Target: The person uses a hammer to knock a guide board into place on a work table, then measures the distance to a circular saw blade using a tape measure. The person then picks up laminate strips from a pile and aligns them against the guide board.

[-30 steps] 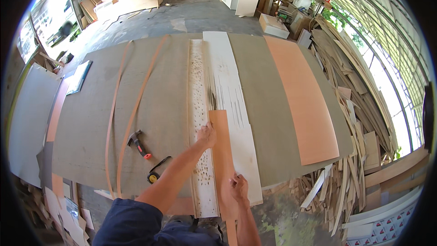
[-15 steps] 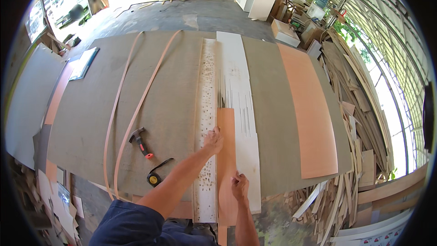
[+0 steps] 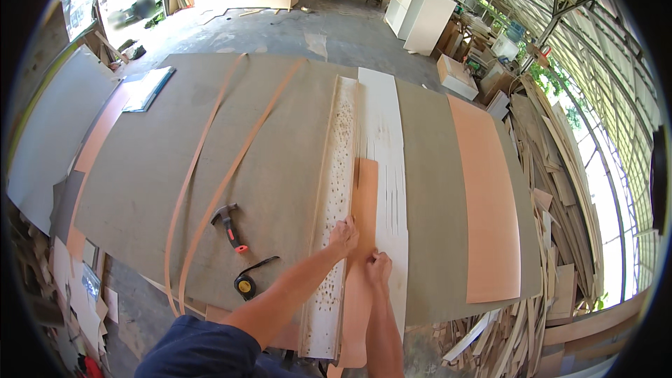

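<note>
A long white speckled board (image 3: 341, 141) lies lengthwise on the large greyish-brown panel (image 3: 275, 138). Along its right side runs a narrow orange strip of thin sheet (image 3: 365, 197), which lies partly over a white, slotted board (image 3: 386, 143). My left hand (image 3: 344, 236) is closed where the speckled board meets the orange strip; its fingertips are hidden. A little nearer and to the right, my right hand (image 3: 379, 267) is closed in a pinch at the strip's right edge. To the left of my left forearm rest a claw hammer (image 3: 229, 227) and a tape measure (image 3: 245, 285).
Two thin bent strips (image 3: 231, 168) cross the panel's left part. A wide orange sheet (image 3: 486, 203) lies on its right. Wood offcuts (image 3: 504, 329) are piled along the right side. Beyond the panel stands a white cabinet (image 3: 422, 17) on the concrete floor (image 3: 280, 36).
My right hand has moved farther along the orange strip, closer to my left hand. My left hand sits farther from the strip's far end. The whole view has shifted.
</note>
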Demonstrator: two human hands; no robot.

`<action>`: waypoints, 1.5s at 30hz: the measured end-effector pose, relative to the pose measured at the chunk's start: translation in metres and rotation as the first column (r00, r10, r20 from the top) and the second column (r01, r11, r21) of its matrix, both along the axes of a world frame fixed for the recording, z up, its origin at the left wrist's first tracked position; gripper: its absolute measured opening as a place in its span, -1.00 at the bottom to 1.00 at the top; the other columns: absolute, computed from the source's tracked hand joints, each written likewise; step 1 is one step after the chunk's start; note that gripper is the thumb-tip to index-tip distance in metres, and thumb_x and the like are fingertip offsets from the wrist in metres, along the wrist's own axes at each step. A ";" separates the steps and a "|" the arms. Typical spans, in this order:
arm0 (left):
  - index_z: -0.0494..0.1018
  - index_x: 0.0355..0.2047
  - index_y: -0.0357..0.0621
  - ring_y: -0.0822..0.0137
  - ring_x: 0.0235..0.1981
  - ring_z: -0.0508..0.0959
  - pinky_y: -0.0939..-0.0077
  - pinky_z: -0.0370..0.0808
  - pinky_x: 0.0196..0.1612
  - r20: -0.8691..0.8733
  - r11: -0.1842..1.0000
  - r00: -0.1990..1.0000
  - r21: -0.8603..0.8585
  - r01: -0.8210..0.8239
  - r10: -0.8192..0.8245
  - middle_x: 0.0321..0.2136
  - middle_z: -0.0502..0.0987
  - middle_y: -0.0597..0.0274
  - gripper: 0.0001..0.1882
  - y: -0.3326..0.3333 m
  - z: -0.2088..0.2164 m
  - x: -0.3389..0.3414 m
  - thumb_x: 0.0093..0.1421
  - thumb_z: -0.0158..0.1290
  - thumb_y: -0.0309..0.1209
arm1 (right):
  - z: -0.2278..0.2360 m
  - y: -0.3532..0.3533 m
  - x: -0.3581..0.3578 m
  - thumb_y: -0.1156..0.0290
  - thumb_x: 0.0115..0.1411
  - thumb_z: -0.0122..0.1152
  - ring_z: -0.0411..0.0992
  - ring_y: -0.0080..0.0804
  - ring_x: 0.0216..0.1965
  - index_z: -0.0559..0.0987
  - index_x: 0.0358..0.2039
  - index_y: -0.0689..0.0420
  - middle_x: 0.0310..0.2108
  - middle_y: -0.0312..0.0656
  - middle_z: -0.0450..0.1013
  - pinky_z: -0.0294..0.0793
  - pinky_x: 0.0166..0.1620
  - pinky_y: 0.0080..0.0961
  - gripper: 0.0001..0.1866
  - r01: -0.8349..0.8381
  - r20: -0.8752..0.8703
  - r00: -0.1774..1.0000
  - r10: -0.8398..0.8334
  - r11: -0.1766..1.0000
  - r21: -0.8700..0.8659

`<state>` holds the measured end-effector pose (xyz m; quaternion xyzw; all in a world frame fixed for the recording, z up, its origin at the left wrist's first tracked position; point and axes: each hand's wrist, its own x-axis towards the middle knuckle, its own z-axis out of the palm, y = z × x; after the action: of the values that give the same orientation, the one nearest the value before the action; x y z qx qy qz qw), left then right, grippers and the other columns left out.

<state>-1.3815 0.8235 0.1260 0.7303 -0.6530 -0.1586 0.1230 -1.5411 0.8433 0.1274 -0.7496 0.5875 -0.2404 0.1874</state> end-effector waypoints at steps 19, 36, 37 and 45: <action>0.24 -0.09 -0.51 -0.08 -0.21 0.46 0.34 0.52 -0.14 0.126 0.998 0.990 0.005 0.064 -0.064 -0.26 0.42 -0.22 -0.64 0.006 0.020 0.003 0.12 -0.12 -0.50 | 0.023 0.160 -0.053 0.50 0.11 0.16 0.34 -0.28 -0.63 0.59 -0.17 0.25 -0.65 -0.08 0.31 0.28 -0.54 -0.40 -0.75 0.235 0.148 0.957 -0.248 0.967 0.102; 0.38 -0.12 -0.50 -0.14 -0.19 0.48 0.21 0.56 -0.22 0.108 0.989 0.986 0.090 0.114 -0.124 -0.17 0.35 -0.28 -0.63 -0.005 0.013 0.003 0.10 -0.07 -0.48 | 0.007 -0.030 0.029 0.39 0.11 0.09 0.45 0.09 -0.42 0.58 -0.40 0.28 -0.55 0.08 0.44 0.43 -0.23 -0.12 -0.79 0.180 -0.087 0.981 -0.175 0.983 0.049; 0.36 -0.12 -0.49 -0.15 -0.17 0.48 0.20 0.55 -0.19 0.272 0.968 0.931 0.126 0.216 -0.243 -0.17 0.37 -0.30 -0.65 -0.006 0.009 0.008 0.12 -0.09 -0.47 | 0.011 -0.025 0.032 0.39 0.11 0.09 0.45 0.09 -0.42 0.58 -0.40 0.28 -0.55 0.08 0.44 0.43 -0.23 -0.12 -0.79 0.172 -0.081 0.982 -0.168 0.984 0.052; 0.54 -0.32 -0.36 0.10 -0.31 0.52 0.31 0.46 -0.38 -0.299 0.901 0.889 -0.157 -0.404 0.346 -0.32 0.44 -0.12 -0.74 -0.002 -0.019 -0.006 0.06 -0.06 -0.47 | -0.003 0.134 -0.046 0.43 0.11 0.19 0.38 -0.19 -0.59 0.59 -0.10 0.13 -0.61 -0.06 0.37 0.39 -0.47 -0.32 -0.69 0.230 0.059 0.969 -0.240 0.962 0.150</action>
<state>-1.3880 0.8210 0.1074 0.7977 -0.4898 -0.1559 0.3154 -1.5871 0.9776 0.1248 -0.6495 0.6803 -0.2471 0.2329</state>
